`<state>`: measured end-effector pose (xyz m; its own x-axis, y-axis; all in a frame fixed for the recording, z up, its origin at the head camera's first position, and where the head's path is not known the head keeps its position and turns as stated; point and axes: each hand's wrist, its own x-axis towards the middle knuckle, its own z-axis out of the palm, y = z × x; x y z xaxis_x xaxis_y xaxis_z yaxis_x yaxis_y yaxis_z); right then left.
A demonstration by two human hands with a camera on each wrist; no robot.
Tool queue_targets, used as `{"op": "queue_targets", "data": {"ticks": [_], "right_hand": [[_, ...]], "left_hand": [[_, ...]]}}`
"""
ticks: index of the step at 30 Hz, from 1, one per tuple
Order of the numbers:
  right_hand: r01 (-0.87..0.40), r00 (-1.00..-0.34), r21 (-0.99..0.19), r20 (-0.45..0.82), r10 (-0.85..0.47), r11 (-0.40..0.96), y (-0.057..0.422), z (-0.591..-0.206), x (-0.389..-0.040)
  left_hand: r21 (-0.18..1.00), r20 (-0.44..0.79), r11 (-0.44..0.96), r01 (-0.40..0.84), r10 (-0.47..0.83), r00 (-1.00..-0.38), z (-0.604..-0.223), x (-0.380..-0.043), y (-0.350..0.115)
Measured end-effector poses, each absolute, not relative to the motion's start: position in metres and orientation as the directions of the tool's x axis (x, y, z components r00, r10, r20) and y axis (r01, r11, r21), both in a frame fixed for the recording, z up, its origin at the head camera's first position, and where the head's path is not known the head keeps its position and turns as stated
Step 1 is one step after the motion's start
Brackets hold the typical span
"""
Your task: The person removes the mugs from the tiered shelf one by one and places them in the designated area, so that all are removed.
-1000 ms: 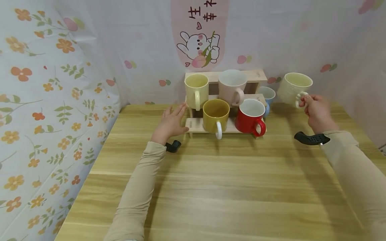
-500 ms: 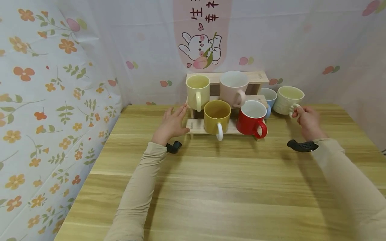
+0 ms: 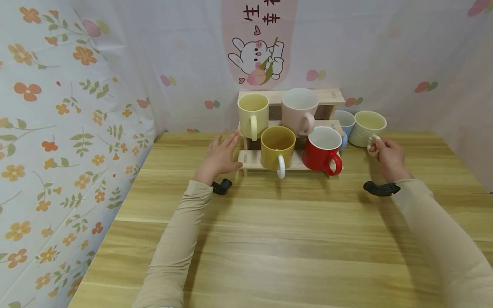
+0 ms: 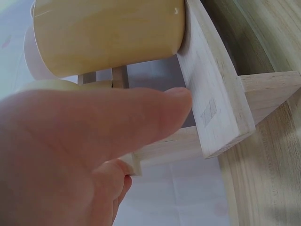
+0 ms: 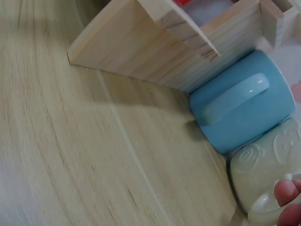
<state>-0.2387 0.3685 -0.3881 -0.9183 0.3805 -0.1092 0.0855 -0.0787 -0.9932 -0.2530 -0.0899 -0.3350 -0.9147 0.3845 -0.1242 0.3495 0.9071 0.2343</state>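
Observation:
My right hand (image 3: 392, 159) pinches the handle of a pale green mug (image 3: 369, 128) with a raised pattern. In the right wrist view this mug (image 5: 256, 165) sits on the table right beside a blue mug (image 5: 244, 101). My left hand (image 3: 220, 159), fingers spread, rests at the left end of a stepped wooden rack (image 3: 252, 159). The thumb (image 4: 160, 110) lies close to the rack's lowest board in the left wrist view. On the rack stand a mustard mug (image 3: 277, 147), a red mug (image 3: 321, 149), a pale yellow mug (image 3: 253, 117) and a pale pink mug (image 3: 298, 111).
The wooden table (image 3: 277, 239) stretches in front of the rack. Behind it hangs a white cloth (image 3: 185, 51) with a printed rabbit, and a flowered cloth (image 3: 65, 149) covers the left side. Black wrist mounts (image 3: 381, 188) stick out under both hands.
My right hand has lowered the pale green mug from the air and moved it left, down beside the blue mug. My left hand has stayed at the rack's end.

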Motion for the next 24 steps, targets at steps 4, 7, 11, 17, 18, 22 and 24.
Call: {"op": "queue_targets", "data": {"ticks": [4, 7, 11, 17, 18, 22, 24], "right_hand": [[0.062, -0.918, -0.995, -0.086, 0.386, -0.075, 0.37, -0.389, -0.24], [0.05, -0.927, -0.994, -0.082, 0.366, -0.098, 0.371, -0.39, -0.239], [0.061, -0.922, -0.988, -0.111, 0.371, -0.145, 0.372, -0.389, -0.238], [-0.044, -0.801, -0.955, -0.141, 0.582, -0.292, 0.37, -0.384, -0.234], [-0.069, -0.79, -0.953, -0.129, 0.6, -0.296, 0.369, -0.384, -0.233], [-0.105, -0.796, -0.949, -0.1, 0.597, -0.299, 0.367, -0.38, -0.228], [-0.104, -0.812, -0.948, -0.094, 0.576, -0.301, 0.365, -0.376, -0.226]], "left_hand": [[0.234, -0.114, 0.905, 0.355, 0.388, -0.915, -0.335, -0.253, -0.088], [0.233, -0.118, 0.906, 0.353, 0.387, -0.915, -0.335, -0.253, -0.088], [0.227, -0.129, 0.908, 0.353, 0.387, -0.913, -0.334, -0.252, -0.088], [0.222, -0.133, 0.905, 0.362, 0.396, -0.909, -0.333, -0.25, -0.088], [0.226, -0.129, 0.904, 0.362, 0.397, -0.909, -0.333, -0.251, -0.088], [0.245, -0.125, 0.902, 0.355, 0.393, -0.911, -0.332, -0.25, -0.089], [0.246, -0.128, 0.903, 0.352, 0.39, -0.912, -0.332, -0.25, -0.09]]}}
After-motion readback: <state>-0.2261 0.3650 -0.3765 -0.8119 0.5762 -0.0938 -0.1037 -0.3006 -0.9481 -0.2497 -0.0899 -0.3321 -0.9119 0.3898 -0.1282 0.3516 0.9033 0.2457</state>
